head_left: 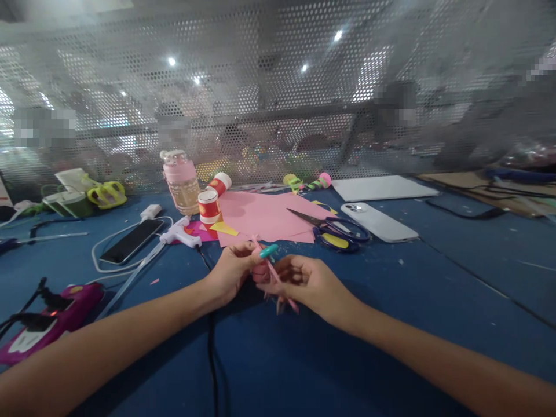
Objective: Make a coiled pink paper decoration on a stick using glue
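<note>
Near the middle of the blue table, my left hand [237, 269] pinches a small pink paper roll [260, 271] with a narrow pink strip [274, 273] against it. The strip slants down to the right, its lower end past my right fingers. My right hand [304, 281] has its thumb and fingers closed on the strip, beside the roll. A long turquoise nail shows on my left thumb. Beyond my hands lie pink paper sheets [260, 214], with open blue-handled scissors [336, 230] on their right edge.
Red paper cups [209, 207] and a pink bottle [181, 182] stand behind my left hand. Left are a white glue gun [181, 233], black phone [132, 240] and magenta power strip [65, 313]. Right are a white phone [380, 222] and white laptop [384, 188]. A black cable runs toward me.
</note>
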`<state>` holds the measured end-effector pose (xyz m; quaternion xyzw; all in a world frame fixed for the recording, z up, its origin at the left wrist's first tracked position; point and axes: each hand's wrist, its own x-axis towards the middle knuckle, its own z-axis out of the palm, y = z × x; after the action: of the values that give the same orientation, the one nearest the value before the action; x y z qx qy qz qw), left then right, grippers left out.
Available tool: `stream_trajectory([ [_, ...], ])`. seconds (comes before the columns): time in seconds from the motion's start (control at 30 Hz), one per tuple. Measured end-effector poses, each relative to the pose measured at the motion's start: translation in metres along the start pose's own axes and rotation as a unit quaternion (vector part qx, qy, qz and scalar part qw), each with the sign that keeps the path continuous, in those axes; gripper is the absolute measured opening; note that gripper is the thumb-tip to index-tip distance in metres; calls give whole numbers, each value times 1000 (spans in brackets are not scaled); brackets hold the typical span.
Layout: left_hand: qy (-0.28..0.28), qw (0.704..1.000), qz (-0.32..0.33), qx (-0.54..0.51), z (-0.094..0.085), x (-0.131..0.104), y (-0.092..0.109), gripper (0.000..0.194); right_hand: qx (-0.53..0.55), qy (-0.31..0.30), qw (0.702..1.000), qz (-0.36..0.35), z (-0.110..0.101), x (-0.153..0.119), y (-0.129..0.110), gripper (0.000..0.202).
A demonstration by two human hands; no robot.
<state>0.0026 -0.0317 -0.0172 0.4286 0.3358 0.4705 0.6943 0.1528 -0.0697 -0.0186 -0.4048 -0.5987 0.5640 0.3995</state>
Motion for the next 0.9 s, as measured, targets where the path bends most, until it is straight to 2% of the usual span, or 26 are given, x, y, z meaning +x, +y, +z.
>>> stream_trajectory([
  [0.1, 22, 999, 3, -34, -1, 1, 0, 32, -25, 49, 998, 8, -1, -1, 1, 35],
  [0.2, 36, 998, 4, -44, -1, 2, 0, 32, -4, 51, 998, 30, -3, 0, 1, 33],
  [0.47, 73, 997, -23, -24, -1, 3, 1, 26, 37, -2, 999, 39, -2, 8, 1, 36],
  [0.73, 67, 997, -25, -15, -1, 4, 2, 27, 80, -65, 994, 47, 0, 11, 7, 48],
  [0.9, 87, 996, 5, -36, -1, 6, 3, 32, 45, 14, 998, 49, 2, 9, 3, 44],
])
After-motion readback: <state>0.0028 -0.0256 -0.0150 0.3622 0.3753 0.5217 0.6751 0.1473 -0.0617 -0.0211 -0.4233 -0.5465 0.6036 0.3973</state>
